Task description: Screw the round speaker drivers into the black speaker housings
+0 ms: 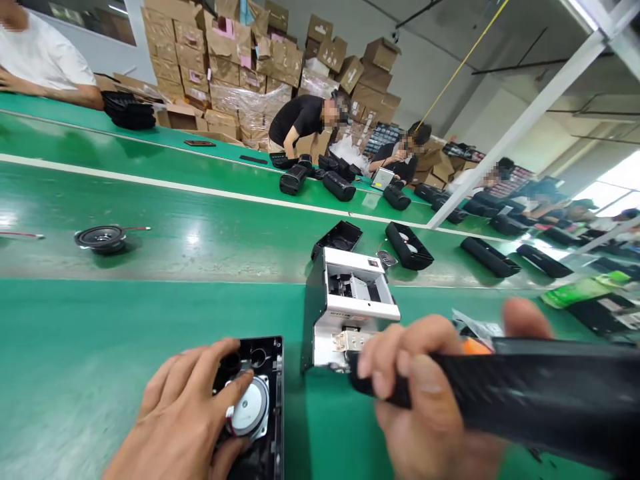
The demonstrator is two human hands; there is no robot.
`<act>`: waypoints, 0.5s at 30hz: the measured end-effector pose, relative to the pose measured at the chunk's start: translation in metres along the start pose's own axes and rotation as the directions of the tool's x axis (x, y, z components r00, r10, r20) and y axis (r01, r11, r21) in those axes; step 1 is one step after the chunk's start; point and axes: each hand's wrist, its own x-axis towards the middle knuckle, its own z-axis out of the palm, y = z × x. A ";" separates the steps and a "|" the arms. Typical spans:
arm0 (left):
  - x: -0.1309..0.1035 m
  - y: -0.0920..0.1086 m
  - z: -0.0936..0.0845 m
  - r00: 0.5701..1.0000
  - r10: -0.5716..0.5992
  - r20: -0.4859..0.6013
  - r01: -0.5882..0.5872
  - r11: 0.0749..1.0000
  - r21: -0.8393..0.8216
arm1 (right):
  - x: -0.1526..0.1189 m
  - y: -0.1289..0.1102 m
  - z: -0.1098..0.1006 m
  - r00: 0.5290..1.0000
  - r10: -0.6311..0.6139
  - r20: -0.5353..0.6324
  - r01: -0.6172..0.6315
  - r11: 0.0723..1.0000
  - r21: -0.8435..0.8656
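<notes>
My left hand (187,410) has its fingers and thumb around a round speaker driver (249,405) with a silver back. The driver sits in an open black plastic housing (277,400) on the green bench, partly covered by the hand. My right hand (430,393) is closed around a thick black electric screwdriver (540,393), held sideways. Its front end points left, at the metal outlet of a white and black screw feeder (357,293). Whether the tip touches the outlet I cannot tell. Behind my right fingers shows a small orange part (477,347), partly hidden.
Beyond the bench runs a green conveyor (225,233), carrying a loose speaker driver (103,238), an open black housing (340,237) and another housing with drivers (409,245). A green packet (585,290) lies right. Across the line, several people work; cartons (230,60) are stacked behind.
</notes>
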 end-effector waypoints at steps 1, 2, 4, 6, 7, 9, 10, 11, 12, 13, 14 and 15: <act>-0.002 0.001 0.001 1.000 -0.016 -0.005 0.016 1.000 -0.020 | 0.005 -0.005 -0.008 0.999 -0.033 -0.014 0.032 0.998 -0.062; -0.003 0.001 0.002 0.999 -0.032 0.002 0.032 0.998 -0.047 | 0.009 -0.007 -0.015 0.998 -0.065 -0.016 0.063 0.991 -0.122; -0.007 0.000 0.004 0.996 -0.068 0.064 0.075 0.991 -0.115 | 0.013 -0.005 -0.026 0.995 -0.100 0.024 0.102 0.975 -0.198; -0.009 -0.003 0.004 0.984 -0.104 0.141 0.128 0.976 -0.173 | 0.015 0.002 -0.033 0.992 -0.090 0.085 0.107 0.966 -0.234; -0.010 -0.005 0.003 0.978 -0.115 0.173 0.149 0.968 -0.200 | 0.015 0.006 -0.034 0.992 -0.077 0.104 0.101 0.964 -0.246; -0.008 -0.011 -0.001 0.969 -0.095 0.229 0.155 0.954 -0.258 | 0.016 0.008 -0.035 0.992 -0.056 0.110 0.082 0.964 -0.253; -0.007 -0.014 -0.003 0.963 -0.080 0.257 0.155 0.946 -0.286 | 0.016 0.007 -0.034 0.994 -0.037 0.099 0.061 0.966 -0.252; -0.006 -0.016 -0.006 0.957 -0.068 0.283 0.160 0.936 -0.315 | 0.016 0.005 -0.034 0.996 0.000 0.084 0.021 0.968 -0.249; -0.004 -0.016 -0.008 0.949 -0.062 0.308 0.172 0.924 -0.342 | 0.015 0.002 -0.034 0.996 0.055 0.072 -0.036 0.968 -0.248; -0.003 -0.015 -0.011 0.942 -0.066 0.328 0.191 0.911 -0.366 | 0.013 -0.001 -0.034 0.991 0.116 0.065 -0.098 0.966 -0.240; -0.002 -0.013 -0.013 0.938 -0.082 0.338 0.217 0.897 -0.384 | 0.010 -0.005 -0.035 0.981 0.182 0.070 -0.162 0.961 -0.225; -0.001 -0.010 -0.015 0.934 -0.104 0.342 0.245 0.884 -0.398 | 0.007 -0.009 -0.035 0.969 0.235 0.079 -0.216 0.956 -0.200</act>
